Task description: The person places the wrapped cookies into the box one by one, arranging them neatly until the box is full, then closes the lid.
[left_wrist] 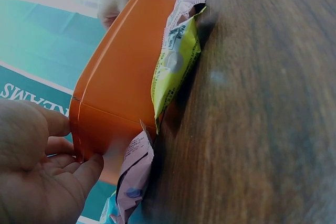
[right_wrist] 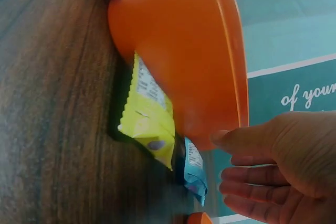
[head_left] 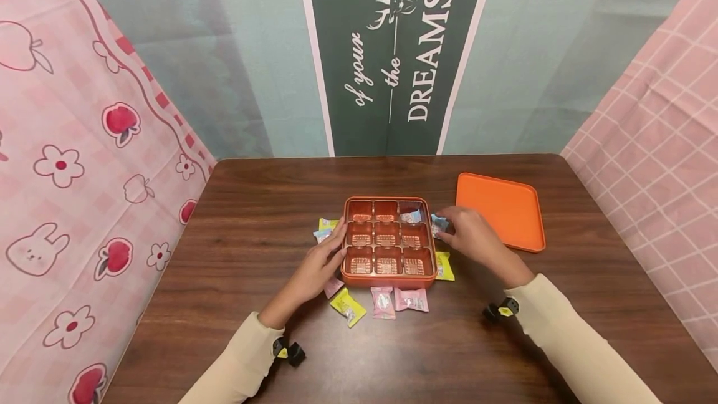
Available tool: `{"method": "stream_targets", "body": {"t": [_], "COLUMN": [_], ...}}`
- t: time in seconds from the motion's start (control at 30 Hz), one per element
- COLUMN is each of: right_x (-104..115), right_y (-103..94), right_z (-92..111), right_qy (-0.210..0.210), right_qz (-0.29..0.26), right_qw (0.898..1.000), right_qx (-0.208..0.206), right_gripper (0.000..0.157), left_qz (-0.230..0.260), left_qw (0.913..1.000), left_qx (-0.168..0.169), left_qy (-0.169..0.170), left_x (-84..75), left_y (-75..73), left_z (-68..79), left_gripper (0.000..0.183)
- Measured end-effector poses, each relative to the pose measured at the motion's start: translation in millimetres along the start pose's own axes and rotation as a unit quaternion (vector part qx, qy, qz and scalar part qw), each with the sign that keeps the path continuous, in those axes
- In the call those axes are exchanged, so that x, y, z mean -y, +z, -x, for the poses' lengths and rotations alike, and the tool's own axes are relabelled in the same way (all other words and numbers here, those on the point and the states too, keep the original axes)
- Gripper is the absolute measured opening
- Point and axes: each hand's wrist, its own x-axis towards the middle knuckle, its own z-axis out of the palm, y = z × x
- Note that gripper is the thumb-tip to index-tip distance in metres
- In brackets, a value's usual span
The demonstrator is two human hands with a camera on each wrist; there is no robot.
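Note:
An orange box [head_left: 387, 281] with several square compartments stands on the table. A blue-and-white candy packet [head_left: 411, 217] lies in its back right compartment. At the box's left side, my left hand [head_left: 314, 270] rests its fingertips and thumb against the rim and wall. My right hand [head_left: 471, 235] reaches down by the right wall, fingers at a blue candy packet [head_left: 439, 224] lying there. In the right wrist view, that hand's thumb and fingers are apart, beside the blue packet [right_wrist: 195, 169]. A yellow candy packet [right_wrist: 149, 114] leans near the wall there.
An orange lid [head_left: 499, 211] lies at the back right of the table. In front of the box are pink packets [head_left: 384, 303] and a yellow packet [head_left: 348, 307]. More packets, yellow [head_left: 327, 224] and blue [head_left: 322, 235], lie by the left hand. Curtains enclose the table's sides and back.

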Motion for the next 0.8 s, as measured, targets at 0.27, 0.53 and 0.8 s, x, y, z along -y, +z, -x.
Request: {"method": "stream_targets", "body": {"t": [0.27,0.53,0.8], "right_x": [-4,-8,-12], "right_y": [9.4,17.5,18.8], "right_z": [5,6,5], "right_qy": [0.017,0.004,-0.038], "right_qz": [0.014,0.029,0.017], "right_qw": [1.0,1.0,0.999], "right_qx": [0.01,0.001,-0.02], "right_gripper": [0.044,0.04,0.027], "left_qz": [-0.003,-0.004,-0.004], "left_qw": [1.0,1.0,1.0], "left_qx": [-0.002,0.004,0.006], "left_qy": [0.001,-0.006,-0.007], "left_x": [1.0,0.2,1.4], "left_y": [0.6,0.4,0.5], "left_z": [-0.5,0.4,0.2], "left_gripper": [0.054,0.054,0.054]}}
